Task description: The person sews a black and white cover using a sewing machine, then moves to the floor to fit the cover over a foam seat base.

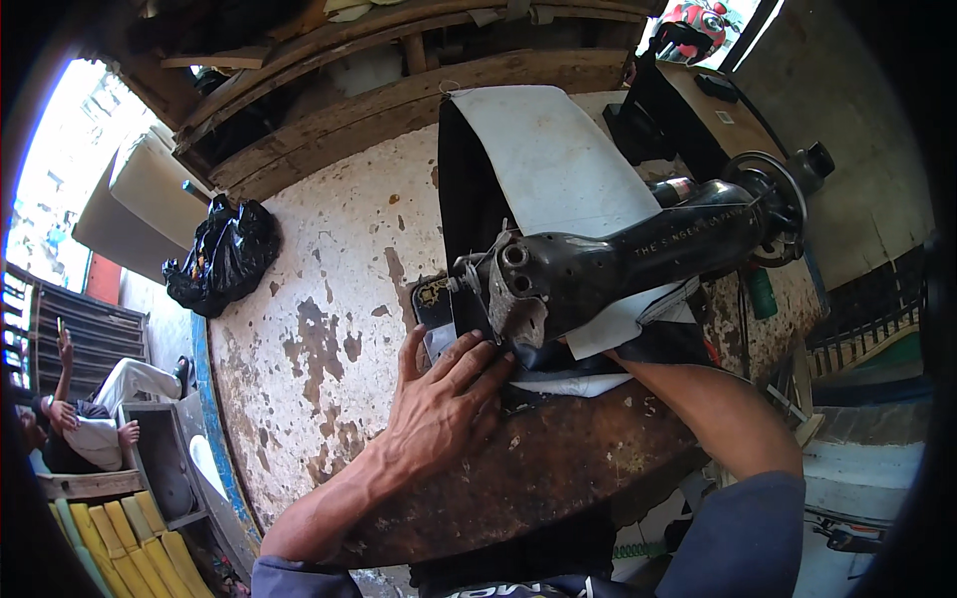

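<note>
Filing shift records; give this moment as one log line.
left hand: palm down beside black sewing machine | right hand: hidden | black-and-white material: under machine's arm | black plastic bag: on table

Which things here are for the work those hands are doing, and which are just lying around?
Part of the work:
black sewing machine
black-and-white sheet material, passing under the machine's arm
left hand, beside the machine's head

Just around:
black plastic bag on the table
yellow slabs, lower left
red motorbike, outside
</note>
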`<action>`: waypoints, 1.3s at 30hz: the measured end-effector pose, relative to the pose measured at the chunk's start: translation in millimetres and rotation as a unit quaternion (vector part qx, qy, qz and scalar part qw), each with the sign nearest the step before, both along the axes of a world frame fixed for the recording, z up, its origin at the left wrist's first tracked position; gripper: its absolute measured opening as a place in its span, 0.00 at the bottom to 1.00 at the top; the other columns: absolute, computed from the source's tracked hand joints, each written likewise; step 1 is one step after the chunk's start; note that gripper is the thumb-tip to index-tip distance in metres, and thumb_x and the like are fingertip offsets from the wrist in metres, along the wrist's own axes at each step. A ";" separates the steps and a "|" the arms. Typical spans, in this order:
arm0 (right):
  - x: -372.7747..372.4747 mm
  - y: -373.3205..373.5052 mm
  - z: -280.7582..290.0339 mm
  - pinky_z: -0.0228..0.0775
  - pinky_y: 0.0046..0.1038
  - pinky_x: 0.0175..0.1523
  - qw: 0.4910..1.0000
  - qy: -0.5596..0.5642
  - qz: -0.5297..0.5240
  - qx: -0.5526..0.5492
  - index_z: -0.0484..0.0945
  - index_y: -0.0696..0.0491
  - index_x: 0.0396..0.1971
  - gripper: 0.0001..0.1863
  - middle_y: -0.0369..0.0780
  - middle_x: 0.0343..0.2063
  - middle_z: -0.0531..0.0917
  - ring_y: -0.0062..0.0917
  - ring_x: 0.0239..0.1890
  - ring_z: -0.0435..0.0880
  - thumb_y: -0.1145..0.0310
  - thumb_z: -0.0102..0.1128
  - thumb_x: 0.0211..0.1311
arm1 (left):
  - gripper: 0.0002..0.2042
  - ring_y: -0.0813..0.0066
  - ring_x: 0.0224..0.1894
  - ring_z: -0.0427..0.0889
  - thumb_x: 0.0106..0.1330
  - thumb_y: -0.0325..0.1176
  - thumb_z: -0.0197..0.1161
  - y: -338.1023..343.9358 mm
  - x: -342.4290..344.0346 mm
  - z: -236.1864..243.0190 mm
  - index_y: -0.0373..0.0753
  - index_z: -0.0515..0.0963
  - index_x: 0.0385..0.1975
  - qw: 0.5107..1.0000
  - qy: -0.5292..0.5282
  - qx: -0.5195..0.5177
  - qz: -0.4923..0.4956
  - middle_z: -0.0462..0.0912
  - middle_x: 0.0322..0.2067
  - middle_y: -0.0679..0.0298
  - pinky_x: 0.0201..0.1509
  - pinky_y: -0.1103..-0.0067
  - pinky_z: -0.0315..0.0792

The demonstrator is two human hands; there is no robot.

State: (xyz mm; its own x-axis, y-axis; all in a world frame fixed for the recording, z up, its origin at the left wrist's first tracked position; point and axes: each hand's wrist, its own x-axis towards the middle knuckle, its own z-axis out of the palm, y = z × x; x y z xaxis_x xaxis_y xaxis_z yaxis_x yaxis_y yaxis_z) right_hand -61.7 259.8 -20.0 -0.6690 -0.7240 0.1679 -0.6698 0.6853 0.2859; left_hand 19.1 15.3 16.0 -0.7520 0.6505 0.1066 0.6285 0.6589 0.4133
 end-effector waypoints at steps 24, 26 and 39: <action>86.1 19.6 58.2 0.81 0.45 0.39 0.907 -0.367 -0.014 -0.208 0.74 0.60 0.66 0.28 0.55 0.30 0.85 0.51 0.33 0.88 0.78 0.62 0.64 | 0.18 0.62 0.63 0.74 0.66 0.36 0.68 20.1 -1.7 6.9 0.43 0.84 0.55 1.000 0.018 0.010 0.017 0.79 0.50 0.63 0.77 0.48 0.50; 83.4 21.9 55.6 0.79 0.42 0.45 0.946 -0.306 0.040 -0.094 0.74 0.60 0.65 0.27 0.52 0.33 0.84 0.47 0.37 0.86 0.77 0.60 0.65 | 0.17 0.62 0.61 0.75 0.65 0.35 0.69 20.5 -5.2 8.8 0.44 0.85 0.54 0.999 0.032 -0.005 0.008 0.79 0.48 0.63 0.76 0.49 0.52; 84.8 11.0 81.8 0.78 0.39 0.59 0.886 -0.440 -0.066 -0.129 0.71 0.68 0.66 0.27 0.56 0.45 0.84 0.44 0.51 0.85 0.76 0.56 0.68 | 0.27 0.65 0.69 0.73 0.62 0.38 0.69 14.3 11.5 -5.1 0.44 0.81 0.63 0.997 0.068 -0.005 0.028 0.80 0.59 0.65 0.72 0.50 0.56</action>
State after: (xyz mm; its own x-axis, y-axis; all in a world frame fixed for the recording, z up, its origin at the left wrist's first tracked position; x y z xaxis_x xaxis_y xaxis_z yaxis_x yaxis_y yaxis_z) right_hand 23.1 270.8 61.8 -0.6984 -0.6439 -0.3124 -0.4649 0.7401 -0.4860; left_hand 30.6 29.5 10.9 -0.7667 0.6088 0.2040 0.6399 0.6986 0.3203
